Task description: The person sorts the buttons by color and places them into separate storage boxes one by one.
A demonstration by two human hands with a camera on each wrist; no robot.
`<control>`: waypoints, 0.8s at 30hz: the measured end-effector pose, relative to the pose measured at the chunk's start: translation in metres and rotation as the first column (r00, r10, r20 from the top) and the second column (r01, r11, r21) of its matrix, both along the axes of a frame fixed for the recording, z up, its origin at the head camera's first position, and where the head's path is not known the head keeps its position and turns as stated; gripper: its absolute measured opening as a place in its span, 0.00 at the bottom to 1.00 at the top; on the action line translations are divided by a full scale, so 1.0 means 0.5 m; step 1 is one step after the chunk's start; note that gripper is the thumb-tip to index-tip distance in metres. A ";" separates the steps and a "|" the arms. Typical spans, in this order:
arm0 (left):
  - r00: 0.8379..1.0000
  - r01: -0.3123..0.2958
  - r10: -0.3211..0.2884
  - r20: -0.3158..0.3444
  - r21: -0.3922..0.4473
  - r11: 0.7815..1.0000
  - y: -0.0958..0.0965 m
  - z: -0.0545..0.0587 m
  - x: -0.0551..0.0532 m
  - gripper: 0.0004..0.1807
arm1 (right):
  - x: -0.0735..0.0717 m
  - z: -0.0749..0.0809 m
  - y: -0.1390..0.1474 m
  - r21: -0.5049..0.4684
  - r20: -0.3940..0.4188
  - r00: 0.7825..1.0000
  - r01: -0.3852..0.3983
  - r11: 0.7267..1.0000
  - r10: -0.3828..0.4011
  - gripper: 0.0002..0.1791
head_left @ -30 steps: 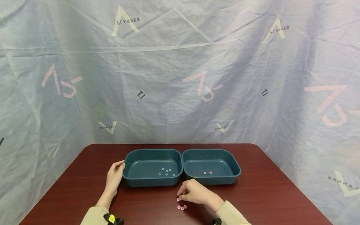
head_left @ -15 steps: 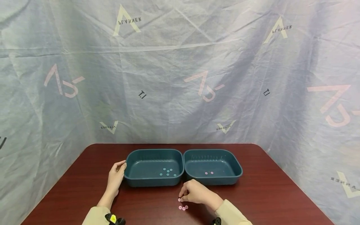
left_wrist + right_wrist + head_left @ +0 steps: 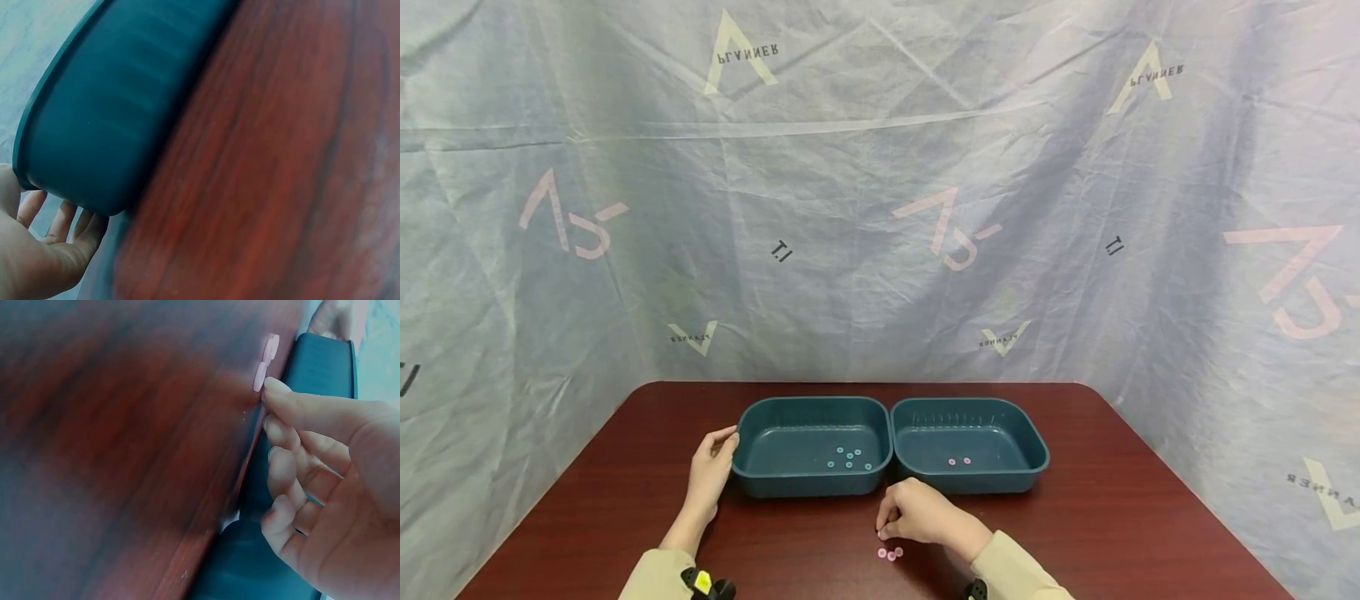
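Observation:
My left hand (image 3: 709,473) grips the left end of a dark teal tray (image 3: 808,486), thumb at the rim and fingers against the outer wall. Several small teal buttons (image 3: 849,456) lie inside that tray. In front of the trays, my right hand (image 3: 921,512) pinches a small pink button (image 3: 880,534) between thumb and index finger, low over the table; the fingertips mostly cover it. Just nearer to me, 3 pink buttons (image 3: 891,556) lie close together on the table. Two more pink buttons (image 3: 967,461) are in the right teal tray (image 3: 973,482).
Both trays stand side by side, touching or nearly so, on a dark red wooden table (image 3: 797,550). Behind and beside the table hangs a pale printed sheet (image 3: 850,167). The right wrist view shows pink buttons (image 3: 260,376) just beyond the thumb tip.
The right fingers have closed over the pink button at their tips, which shows less now. The whole view has shifted slightly; the left hand keeps its place on the tray.

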State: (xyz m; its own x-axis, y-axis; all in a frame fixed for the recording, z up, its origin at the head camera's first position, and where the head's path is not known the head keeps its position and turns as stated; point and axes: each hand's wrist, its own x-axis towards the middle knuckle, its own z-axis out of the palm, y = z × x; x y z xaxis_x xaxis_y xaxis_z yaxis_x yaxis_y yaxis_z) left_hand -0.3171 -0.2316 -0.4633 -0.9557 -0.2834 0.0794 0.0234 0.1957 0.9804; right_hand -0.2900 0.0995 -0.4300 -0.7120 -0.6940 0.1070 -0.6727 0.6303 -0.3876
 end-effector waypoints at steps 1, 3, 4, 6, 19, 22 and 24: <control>1.000 0.001 -0.001 0.001 0.002 1.000 0.000 0.000 0.000 0.29 | 0.001 0.001 0.000 0.000 0.003 1.000 0.006 1.000 -0.006 0.03; 1.000 0.002 -0.002 0.003 0.003 1.000 0.000 0.000 0.000 0.28 | 0.002 0.001 -0.001 0.002 0.008 1.000 0.020 1.000 -0.020 0.04; 1.000 0.004 -0.004 0.004 0.002 1.000 0.000 0.000 0.000 0.28 | 0.003 0.001 -0.002 0.004 0.009 1.000 0.028 1.000 -0.028 0.04; 1.000 0.004 -0.004 0.004 0.000 1.000 0.000 0.000 0.000 0.28 | 0.003 0.000 -0.002 0.004 0.018 0.999 0.043 0.999 -0.043 0.05; 1.000 0.008 -0.008 0.015 -0.003 1.000 -0.003 -0.001 0.002 0.29 | 0.008 0.000 0.003 -0.013 0.042 0.999 0.002 1.000 -0.001 0.10; 1.000 0.008 -0.008 0.013 0.001 1.000 -0.001 -0.001 0.000 0.29 | 0.009 0.001 0.005 -0.017 0.044 0.999 -0.009 1.000 0.010 0.10; 1.000 0.006 -0.006 0.009 0.005 1.000 0.000 -0.001 -0.001 0.29 | 0.009 0.001 0.007 -0.019 0.041 0.999 -0.016 1.000 0.016 0.10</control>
State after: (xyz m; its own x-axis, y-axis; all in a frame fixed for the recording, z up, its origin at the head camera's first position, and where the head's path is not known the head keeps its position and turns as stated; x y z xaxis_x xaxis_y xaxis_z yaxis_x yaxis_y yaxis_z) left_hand -0.3175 -0.2317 -0.4639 -0.9582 -0.2776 0.0690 0.0155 0.1906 0.9816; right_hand -0.2853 0.1030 -0.4294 -0.7049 -0.7034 0.0909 -0.6658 0.6120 -0.4269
